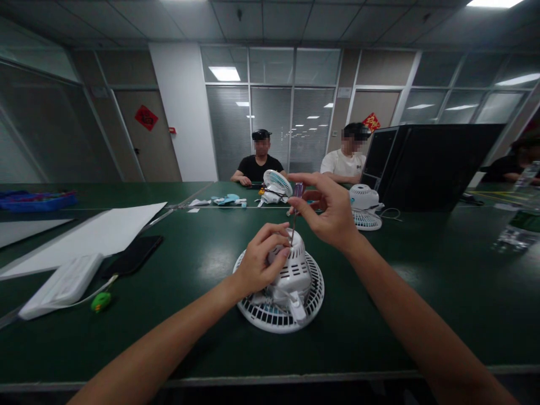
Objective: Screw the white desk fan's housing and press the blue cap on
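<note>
A small white fan (291,287) lies face down on the dark green table (400,315), its grille flat and its motor housing pointing up. My left hand (261,259) is curled round the motor housing from the left. My right hand (329,211) is above it, fingers pinched on a screwdriver (295,216) with a purple handle. The thin shaft points down into the top of the housing, right beside my left fingertips.
Left of the fan lie a white sheet (101,233), a black phone (135,253), a white power strip (63,287) and a small green thing (101,302). Two people sit across the table with other white fans (365,205). A black monitor (426,166) stands right.
</note>
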### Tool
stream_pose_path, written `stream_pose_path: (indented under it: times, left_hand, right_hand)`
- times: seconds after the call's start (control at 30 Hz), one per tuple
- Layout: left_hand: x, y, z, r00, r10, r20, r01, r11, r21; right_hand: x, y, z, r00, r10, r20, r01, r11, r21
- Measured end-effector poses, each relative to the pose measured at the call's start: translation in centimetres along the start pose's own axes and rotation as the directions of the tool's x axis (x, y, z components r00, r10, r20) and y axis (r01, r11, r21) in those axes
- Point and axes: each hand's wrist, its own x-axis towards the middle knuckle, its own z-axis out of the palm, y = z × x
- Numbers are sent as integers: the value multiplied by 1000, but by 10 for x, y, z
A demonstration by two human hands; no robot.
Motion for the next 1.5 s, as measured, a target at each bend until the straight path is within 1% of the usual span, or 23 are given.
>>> stream_pose_path:
  times: [0.13, 0.37, 0.57, 0.67, 0.77, 0.83, 0.97, 1.03, 1.17, 1.23, 1.33, 1.37, 1.4, 1.5]
  left_hand:
    - [0, 0, 0, 1000, 5, -4, -5, 1000, -9]
    - [0, 0, 0, 1000, -14, -4, 14, 1000, -11]
    - [1, 1, 1, 999, -25, -25, 24, 999, -45]
    - [1, 2, 2, 998, -58, -23, 57, 998, -41]
    - [0, 2, 2, 997, -79, -18, 78, 996, -45]
    - [1, 3, 2, 995, -93, -22, 92, 994, -51]
    - [2, 5, 2, 991, -131, -29, 129, 989, -76]
    - [3, 6, 2, 989, -144, -35, 141, 986, -94]
    - [5, 7, 3, 982, -181, -62, 171, 976, -135]
    - [6, 7, 3, 977, -201, -68, 189, 970, -150]
    - [8, 7, 4, 974, -212, -79, 198, 967, -161]
    - [8, 7, 4, 973, -215, -85, 199, 966, -162]
    - [8, 7, 5, 971, -220, -92, 203, 965, -163]
    - [9, 6, 6, 967, -228, -113, 209, 964, -164]
  right_hand:
    - [-1, 2, 1, 1000, 5, -23, -5, 1000, 7]
    - [-1, 2, 0, 1000, 14, 17, -14, 1000, -8]
    - [1, 0, 0, 999, 37, 6, -37, 999, -6]
    - [1, -3, -1, 998, 47, 34, -46, 999, -19]
    - [2, -6, -1, 995, 62, 76, -66, 996, 56]
    - [2, -7, -2, 996, 73, 56, -77, 994, 78]
    - [3, -8, -2, 997, 62, -37, -63, 998, -23]
    - [3, -8, -2, 998, 61, -33, -62, 998, -30]
    - [4, -9, -5, 996, 77, 44, -80, 995, 67]
    - [5, -11, -6, 997, 77, 23, -78, 996, 46]
    - [5, -13, -7, 997, 61, -50, -63, 997, -42]
    - [5, -14, -8, 997, 53, -52, -56, 997, -50]
    - [5, -14, -8, 998, 50, -37, -51, 998, -39]
    - [5, -13, -10, 996, 63, 60, -66, 997, 47]
